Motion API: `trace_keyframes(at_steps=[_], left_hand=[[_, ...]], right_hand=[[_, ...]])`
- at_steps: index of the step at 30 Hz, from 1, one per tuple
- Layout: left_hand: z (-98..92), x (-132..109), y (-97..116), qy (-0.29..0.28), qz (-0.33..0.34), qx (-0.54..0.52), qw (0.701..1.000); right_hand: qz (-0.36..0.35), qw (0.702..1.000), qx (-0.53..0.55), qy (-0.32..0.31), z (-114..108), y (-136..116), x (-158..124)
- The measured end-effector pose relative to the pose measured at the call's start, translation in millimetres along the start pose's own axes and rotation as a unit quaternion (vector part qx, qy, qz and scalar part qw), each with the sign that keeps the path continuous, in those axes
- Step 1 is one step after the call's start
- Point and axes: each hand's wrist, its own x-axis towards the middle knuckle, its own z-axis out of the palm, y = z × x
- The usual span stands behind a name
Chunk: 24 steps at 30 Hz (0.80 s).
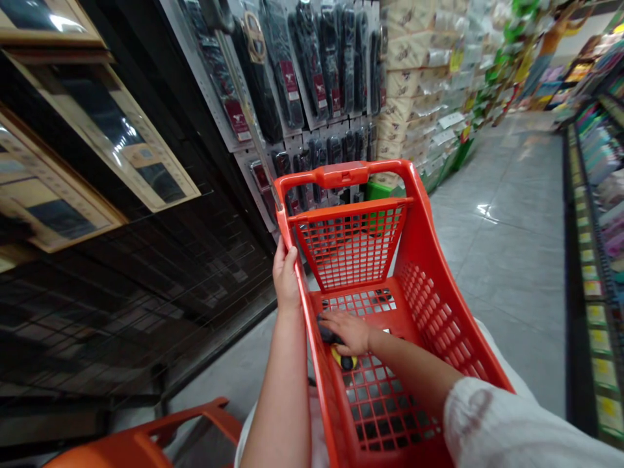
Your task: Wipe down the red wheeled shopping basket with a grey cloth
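Note:
A red plastic shopping cart [441, 260] with grid walls stands in front of me. My left hand [286, 276] is closed around its left rim, thumb on the inner side. Down inside the cart, my right hand [347, 330] has its fingers curled over a dark object with a yellow-and-black end [345, 359], near the left wall. The fingers cover much of that object, so its exact kind does not show. Beyond it is the cart's hinged grid flap [351, 244], below the red handle bar [344, 174].
Packaged black goods [319, 71] hang on a pegboard ahead, beside stacked cream packs [400, 91]. Framed display boxes [112, 130] line the dark wall at left. A second orange-red cart [131, 445] is at lower left. Shelves [602, 260] border the grey aisle floor [502, 240]; a person [550, 49] is far off.

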Motion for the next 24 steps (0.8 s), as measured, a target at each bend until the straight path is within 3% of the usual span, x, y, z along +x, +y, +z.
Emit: trace_keyframes(at_steps=[4, 6, 8, 12, 16, 19, 22, 24], left_hand=[[0.7, -0.3, -0.3, 0.005, -0.005, 0.003, 1.000], [0.7, -0.4, -0.2, 0.005, -0.009, 0.005, 1.000], [0.0, 0.3, -0.7, 0.005, -0.006, 0.008, 1.000], [-3.8, 5.6, -6.3, 0.005, 0.005, 0.001, 1.000], [-7.1, 12.8, -15.3, -0.004, 0.009, -0.011, 1.000], [-7.5, 14.6, -18.3, -0.017, 0.007, -0.016, 1.000], [-6.2, 13.2, -17.5, -0.017, 0.003, -0.017, 1.000], [-4.4, 11.6, -15.9, -0.007, -0.004, -0.017, 1.000]], right_hand=[[0.188, 0.981, -0.013, 0.053, -12.1, 0.7, 48.5], [0.239, 0.968, -0.006, 0.072, -10.4, -5.2, 59.4], [0.207, 0.976, 0.002, 0.065, -4.0, -14.3, 49.9], [0.101, 0.994, 0.002, 0.035, 9.6, -38.4, -0.3], [0.116, 0.993, -0.020, 0.012, 2.5, -44.2, -25.1], [0.223, 0.973, -0.046, 0.028, -19.5, -22.3, -35.3], [0.402, 0.907, -0.074, 0.105, -38.7, 0.0, -50.8], [0.457, 0.875, -0.067, 0.143, -39.5, -0.5, -54.5]])
